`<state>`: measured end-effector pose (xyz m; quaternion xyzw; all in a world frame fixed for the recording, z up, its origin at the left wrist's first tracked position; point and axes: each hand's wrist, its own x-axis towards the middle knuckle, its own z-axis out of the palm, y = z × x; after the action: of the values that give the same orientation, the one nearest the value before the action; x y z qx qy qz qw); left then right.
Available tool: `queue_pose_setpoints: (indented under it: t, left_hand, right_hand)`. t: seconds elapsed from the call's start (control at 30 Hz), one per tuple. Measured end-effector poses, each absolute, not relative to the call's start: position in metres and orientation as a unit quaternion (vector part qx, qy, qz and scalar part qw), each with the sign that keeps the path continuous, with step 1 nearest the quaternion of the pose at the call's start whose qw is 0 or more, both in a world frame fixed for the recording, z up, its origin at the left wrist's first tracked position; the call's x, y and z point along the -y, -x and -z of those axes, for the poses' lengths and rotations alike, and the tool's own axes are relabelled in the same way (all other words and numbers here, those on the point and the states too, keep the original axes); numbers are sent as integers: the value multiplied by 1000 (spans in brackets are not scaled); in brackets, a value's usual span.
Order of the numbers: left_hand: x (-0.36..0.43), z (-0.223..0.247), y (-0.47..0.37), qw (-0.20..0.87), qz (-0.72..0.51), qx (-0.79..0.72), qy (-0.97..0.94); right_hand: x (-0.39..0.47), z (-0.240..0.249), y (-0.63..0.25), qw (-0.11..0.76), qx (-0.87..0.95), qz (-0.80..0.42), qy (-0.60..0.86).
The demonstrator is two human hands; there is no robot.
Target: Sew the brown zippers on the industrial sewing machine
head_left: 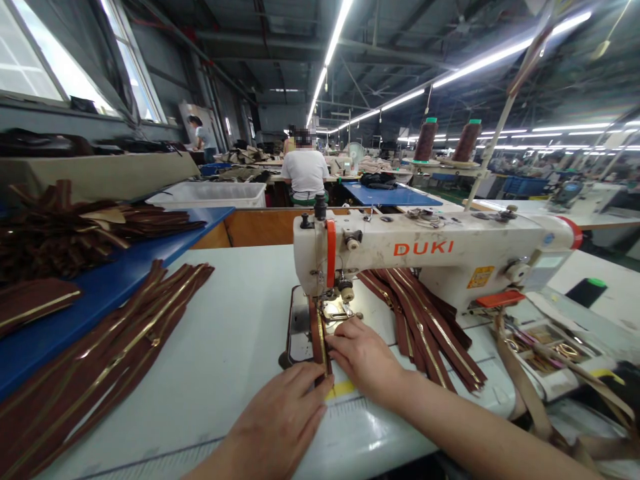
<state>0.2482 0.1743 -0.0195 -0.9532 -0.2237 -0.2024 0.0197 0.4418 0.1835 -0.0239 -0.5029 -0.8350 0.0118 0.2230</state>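
Observation:
A brown zipper strip (320,333) with gold teeth runs under the presser foot of a white sewing machine (375,250). My left hand (285,413) has its fingers closed on the strip's near end. My right hand (367,357) lies just beside the needle area, its bent fingertips pressed against the strip's right edge. Several more brown zippers (425,327) fan out beneath the machine's arm on the right. Another bundle of long zippers (130,347) lies on the table at left.
A blue board (195,230) at left carries piles of brown pieces (60,233). At right stands an open tray (550,353) of small parts, with tan straps (520,373) draped by it. Two thread cones (426,140) rise behind the machine. A person in white (305,170) sits ahead.

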Motion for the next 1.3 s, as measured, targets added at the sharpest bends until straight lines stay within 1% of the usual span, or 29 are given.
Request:
queue_pose_setpoints:
  t: [0.47,0.83,1.13,1.3]
  left_hand:
    - [-178,25,-247,46,225,210,950]
    - [-187,18,-251,52,203,216,954]
    - [-214,19,-259,68,180,226,955]
    - [-226,21,-263,37,186,251,949]
  right_hand:
    - [-181,25,-439,174,856,76,480]
    - [-195,24,-442,153,868,90,464]
    - [-217,25,-443,168,861,103,469]
    - [-219,26,-445,173,856,90,479]
